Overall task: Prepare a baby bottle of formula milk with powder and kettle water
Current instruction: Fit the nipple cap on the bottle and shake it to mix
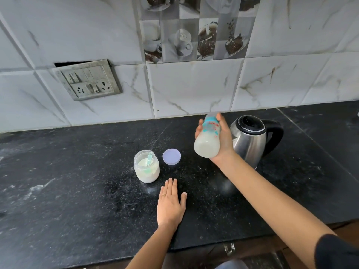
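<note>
Aloft, "LuvLap" bottle (pixel 207 138) in right hand (pixel 223 140).

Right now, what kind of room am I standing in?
Most likely a home kitchen: a black stone countertop, a steel electric kettle standing on it, and a tiled backsplash with coffee-cup picture tiles.

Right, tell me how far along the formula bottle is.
Done: the baby bottle already holds milky liquid, so powder and water look added. In hand: the right hand grips it tilted above the counter, probably mixing; the left hand lies flat. Left: the powder jar stands open, scoop inside, its lid beside it.
</note>
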